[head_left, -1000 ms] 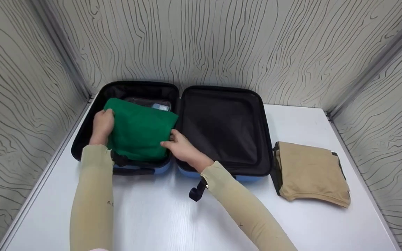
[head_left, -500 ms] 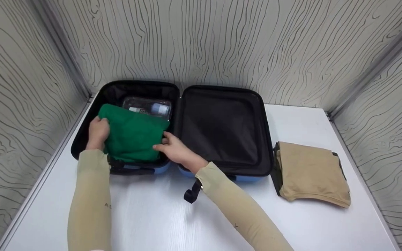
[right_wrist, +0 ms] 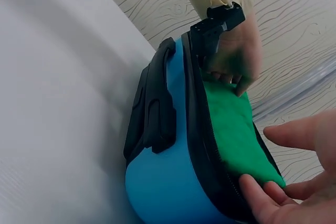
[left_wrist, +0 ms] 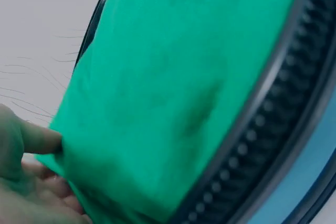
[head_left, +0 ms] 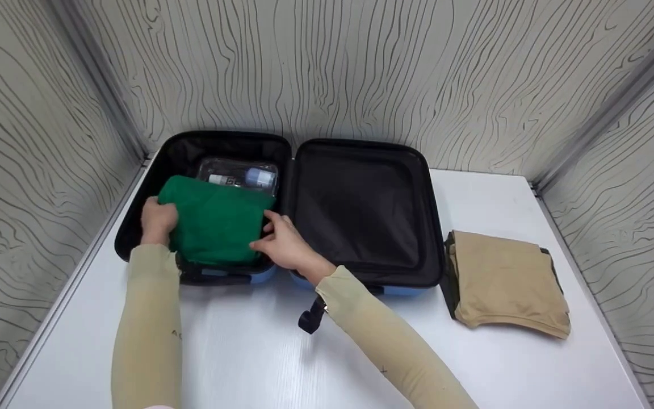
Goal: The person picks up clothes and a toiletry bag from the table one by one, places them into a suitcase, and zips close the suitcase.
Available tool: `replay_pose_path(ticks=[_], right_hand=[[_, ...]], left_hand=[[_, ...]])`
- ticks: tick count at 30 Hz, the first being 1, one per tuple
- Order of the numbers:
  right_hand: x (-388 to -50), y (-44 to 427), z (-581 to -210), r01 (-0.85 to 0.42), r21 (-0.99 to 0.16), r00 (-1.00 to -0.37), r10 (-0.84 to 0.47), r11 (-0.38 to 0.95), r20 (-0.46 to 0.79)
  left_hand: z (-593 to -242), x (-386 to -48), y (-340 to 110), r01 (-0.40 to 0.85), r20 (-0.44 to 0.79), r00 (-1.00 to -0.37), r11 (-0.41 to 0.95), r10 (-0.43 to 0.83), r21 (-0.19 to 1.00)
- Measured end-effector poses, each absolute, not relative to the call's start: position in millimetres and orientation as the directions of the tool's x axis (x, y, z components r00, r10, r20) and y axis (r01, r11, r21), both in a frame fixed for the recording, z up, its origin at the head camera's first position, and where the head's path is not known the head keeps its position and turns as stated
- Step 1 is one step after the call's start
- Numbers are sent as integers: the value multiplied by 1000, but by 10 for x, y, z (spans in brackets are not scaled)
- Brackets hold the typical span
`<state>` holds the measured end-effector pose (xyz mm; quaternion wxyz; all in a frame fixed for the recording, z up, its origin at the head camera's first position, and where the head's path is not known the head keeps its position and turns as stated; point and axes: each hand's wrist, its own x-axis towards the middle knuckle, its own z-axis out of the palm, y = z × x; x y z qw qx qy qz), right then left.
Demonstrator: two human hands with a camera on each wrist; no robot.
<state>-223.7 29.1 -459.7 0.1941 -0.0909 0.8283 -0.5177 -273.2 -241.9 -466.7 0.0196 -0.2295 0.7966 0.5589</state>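
Note:
A folded green cloth lies in the left half of an open blue suitcase with black lining. At the cloth's left edge, my left hand pinches it; the left wrist view shows the thumb on top and curled fingers underneath. On the opposite side, my right hand touches the cloth's edge with its digits spread apart, as the right wrist view shows. Behind the cloth sits a clear pouch holding small bottles, partly covered by the green fabric.
The suitcase's right half lies open beside it. Further right on the white table, a folded tan garment rests over a dark one. Patterned walls stand behind and at both sides. Black handles project from the suitcase front.
Both hands have moved the green cloth left and toward the person, lowering it into the suitcase. More of the clear pouch shows. The right hand's digits have spread from the cloth's edge.

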Motion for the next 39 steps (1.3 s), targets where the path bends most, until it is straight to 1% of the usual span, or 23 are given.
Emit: replay_pose_path(ticks=[3,5,9,12,18,26,31,36,39], right_hand=[[-2234,290,-4588,36,-884,-907,-356,465,-224],[-2230,289,-4582,55,-884,-893,-372,465,-252],[-2213,275,-4555,86,-866,-852,-415,493,-320],[-2196,260,-4538,70,-846,-833,-435,528,-340],[-2177,262,-4529,59,-848,-833,-442,527,-332],[-2194,285,-4490,45,-893,-847,-457,448,-272],[-2232,335,-4445,21,-910,-877,-430,415,-216],[-2273,439,-4394,-35,-907,-908,-394,420,-147],[-2301,535,-4365,-70,-912,-923,-374,404,-95]], left_hand=[[-4663,-2743,-2425,-403,-296,-887,282,-354,871],[-4664,-2743,-2422,-407,-296,-888,299,-352,863],[-4694,-2730,-2427,-415,-317,-896,335,-311,846],[-4720,-2713,-2432,-434,-353,-894,344,-275,832],[-4709,-2695,-2421,-453,-371,-887,365,-274,813],[-4587,-2749,-2318,-452,-335,-886,439,-320,776],[-4496,-2794,-2217,-401,-276,-907,457,-318,794],[-4407,-2817,-2119,-360,-210,-919,498,-333,789],[-4353,-2829,-2055,-331,-188,-929,488,-319,808]])
